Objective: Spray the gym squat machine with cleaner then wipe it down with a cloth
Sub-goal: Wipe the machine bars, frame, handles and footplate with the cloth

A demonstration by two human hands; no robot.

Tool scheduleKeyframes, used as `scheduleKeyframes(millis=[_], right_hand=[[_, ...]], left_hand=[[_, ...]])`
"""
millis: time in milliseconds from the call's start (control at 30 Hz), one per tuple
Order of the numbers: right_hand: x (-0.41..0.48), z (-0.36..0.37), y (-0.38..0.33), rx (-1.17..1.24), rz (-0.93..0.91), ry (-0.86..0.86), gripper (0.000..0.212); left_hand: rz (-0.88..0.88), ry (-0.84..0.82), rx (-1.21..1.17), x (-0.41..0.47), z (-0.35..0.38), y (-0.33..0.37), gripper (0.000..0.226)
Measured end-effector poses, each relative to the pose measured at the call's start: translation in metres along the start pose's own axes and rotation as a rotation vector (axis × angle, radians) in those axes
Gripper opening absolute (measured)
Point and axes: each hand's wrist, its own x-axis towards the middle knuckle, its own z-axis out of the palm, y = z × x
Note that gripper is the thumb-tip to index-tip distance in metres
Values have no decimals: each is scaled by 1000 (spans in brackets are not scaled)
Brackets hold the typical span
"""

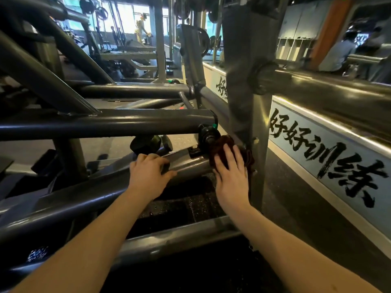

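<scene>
The squat machine is a frame of thick dark grey steel tubes (105, 123) that fills the left and middle of the view. My left hand (148, 174) grips a lower sloping tube (190, 168), fingers and thumb curled round it. My right hand (231, 174) lies flat with straight fingers on a dark brown cloth (222, 144), pressing it against the joint where that tube meets the upright post (249, 98). A black roller fitting (208, 134) sits just above the cloth. No spray bottle is in view.
A low wall with large black brush lettering (330, 157) runs along the right. A shiny steel bar (338, 94) juts from the post toward the right. Dark speckled rubber flooring (186, 206) lies below the tubes. More gym machines and people stand far back.
</scene>
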Motion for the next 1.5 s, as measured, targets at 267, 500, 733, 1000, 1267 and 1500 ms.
scheduleKeyframes(millis=[267, 500, 733, 1000, 1267, 1500], right_hand=[[0, 21, -52, -65, -403, -202, 48], [4, -6, 31, -60, -213, 63, 44], [-26, 34, -69, -18, -228, -84, 45], [28, 21, -73, -120, -385, -219, 47], [21, 49, -160, -124, -318, -348, 50], [40, 49, -142, -182, -369, -380, 49]], left_hand=[[-77, 64, -29, -21, 3, -34, 53], [-160, 149, -65, -44, 3, -72, 48], [-162, 171, -95, -50, 8, -75, 47], [-229, 214, -82, -73, 1, -101, 41], [-302, 155, -72, -85, -10, -129, 43], [-333, 137, -14, -92, -13, -144, 47]])
